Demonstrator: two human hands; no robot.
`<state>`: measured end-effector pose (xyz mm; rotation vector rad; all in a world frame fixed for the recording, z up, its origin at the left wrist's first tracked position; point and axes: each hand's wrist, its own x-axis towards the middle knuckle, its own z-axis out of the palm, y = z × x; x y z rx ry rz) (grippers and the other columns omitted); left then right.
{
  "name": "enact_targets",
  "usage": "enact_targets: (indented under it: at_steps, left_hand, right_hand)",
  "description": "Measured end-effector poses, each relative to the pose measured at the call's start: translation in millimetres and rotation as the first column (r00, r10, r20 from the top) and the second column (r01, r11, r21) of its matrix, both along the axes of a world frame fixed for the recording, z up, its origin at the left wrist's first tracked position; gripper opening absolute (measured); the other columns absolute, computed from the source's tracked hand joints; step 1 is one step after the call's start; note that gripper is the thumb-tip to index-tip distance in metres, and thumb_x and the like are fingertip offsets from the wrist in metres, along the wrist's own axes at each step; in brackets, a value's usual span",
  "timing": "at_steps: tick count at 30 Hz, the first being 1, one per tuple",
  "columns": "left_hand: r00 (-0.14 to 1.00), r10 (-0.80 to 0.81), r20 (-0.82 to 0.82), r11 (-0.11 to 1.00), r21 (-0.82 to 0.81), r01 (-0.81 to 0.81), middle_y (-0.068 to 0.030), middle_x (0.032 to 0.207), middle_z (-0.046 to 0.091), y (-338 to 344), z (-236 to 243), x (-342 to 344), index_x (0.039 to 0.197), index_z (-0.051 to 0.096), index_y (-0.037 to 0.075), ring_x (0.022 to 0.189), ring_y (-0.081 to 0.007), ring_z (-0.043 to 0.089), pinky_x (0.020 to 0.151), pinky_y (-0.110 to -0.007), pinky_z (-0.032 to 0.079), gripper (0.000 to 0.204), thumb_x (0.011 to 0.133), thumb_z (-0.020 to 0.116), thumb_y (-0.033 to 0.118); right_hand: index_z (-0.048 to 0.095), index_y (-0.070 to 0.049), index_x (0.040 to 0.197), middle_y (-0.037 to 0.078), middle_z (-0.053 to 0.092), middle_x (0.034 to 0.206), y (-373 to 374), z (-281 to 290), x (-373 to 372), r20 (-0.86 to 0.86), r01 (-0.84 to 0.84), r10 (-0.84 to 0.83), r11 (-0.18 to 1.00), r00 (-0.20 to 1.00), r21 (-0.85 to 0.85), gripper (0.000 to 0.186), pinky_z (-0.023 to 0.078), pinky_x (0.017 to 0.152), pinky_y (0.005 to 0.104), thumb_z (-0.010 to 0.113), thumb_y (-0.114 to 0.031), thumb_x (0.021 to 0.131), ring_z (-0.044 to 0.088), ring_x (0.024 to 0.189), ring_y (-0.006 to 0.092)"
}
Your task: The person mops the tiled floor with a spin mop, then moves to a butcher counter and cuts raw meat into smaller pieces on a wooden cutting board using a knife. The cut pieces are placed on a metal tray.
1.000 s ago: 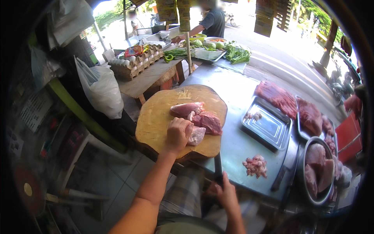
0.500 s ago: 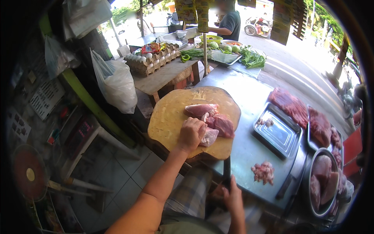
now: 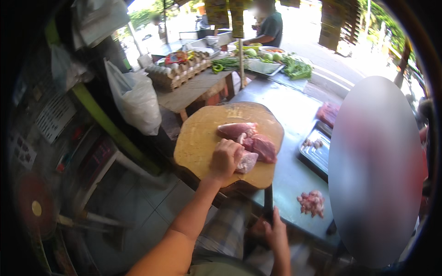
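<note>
Left hand on raw meat at a round wooden board, right hand low at the counter's edge.

The left hand [image 3: 224, 159] is closed over the near end of the raw meat [image 3: 251, 142], 3 or so pink pieces lying together on the round chopping board [image 3: 198, 138]. The right hand [image 3: 275, 230] sits below the board, gripping a dark handle [image 3: 268, 202] that runs up toward the board's near rim; its blade cannot be made out. The board rests on a steel counter [image 3: 285, 101], with a small pile of cut meat [image 3: 311, 203] near the right hand and a metal tray [image 3: 315, 152] beyond it. A white plastic bag [image 3: 136, 101] hangs left of the board; egg trays [image 3: 177, 73] and green vegetables [image 3: 294, 69] lie farther back, where another person [image 3: 271, 27] stands.
</note>
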<state>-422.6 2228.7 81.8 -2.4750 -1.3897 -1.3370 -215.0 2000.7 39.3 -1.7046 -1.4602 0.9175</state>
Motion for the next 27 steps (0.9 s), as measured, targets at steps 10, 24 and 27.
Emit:
enact_targets:
  at_steps: [10,24,27]
  left_hand:
    - [0.996,-0.091,0.008,0.996,-0.017,0.091,-0.0177,0.087,0.058,2.6,0.6,6.0,0.087,0.062,-0.001,0.087,-0.0378,0.054,0.079,-0.048,0.044,0.023,0.097,0.050,0.016]
    - [0.996,-0.077,0.042,0.997,-0.005,0.077,-0.0167,0.084,0.056,-1.7,4.4,8.3,0.085,0.060,-0.001,0.085,-0.0360,0.053,0.078,-0.046,0.044,0.019,0.096,0.051,0.012]
    - [0.996,-0.077,0.050,0.997,-0.007,0.078,-0.0166,0.084,0.057,-2.5,4.9,8.6,0.085,0.060,-0.001,0.085,-0.0363,0.054,0.078,-0.047,0.044,0.018,0.096,0.052,0.012]
  right_hand:
    - [0.028,-0.001,0.152,0.036,0.065,0.100,-0.9,-14.2,2.2,0.001,0.013,-0.013,0.993,1.000,-0.115,0.071,0.051,0.083,0.0484,0.064,-0.012,0.092,0.065,0.097,0.0478]
    - [0.029,-0.009,0.152,0.024,0.071,0.095,0.8,-46.0,-6.0,0.111,0.034,-0.028,0.998,0.993,-0.053,0.070,0.045,0.085,0.0536,0.063,-0.026,0.093,0.067,0.089,0.0441]
    - [0.030,-0.007,0.152,0.025,0.071,0.095,0.1,-39.3,-7.7,0.117,0.032,-0.023,0.996,0.993,-0.078,0.071,0.046,0.084,0.0512,0.064,-0.025,0.092,0.067,0.090,0.0441]
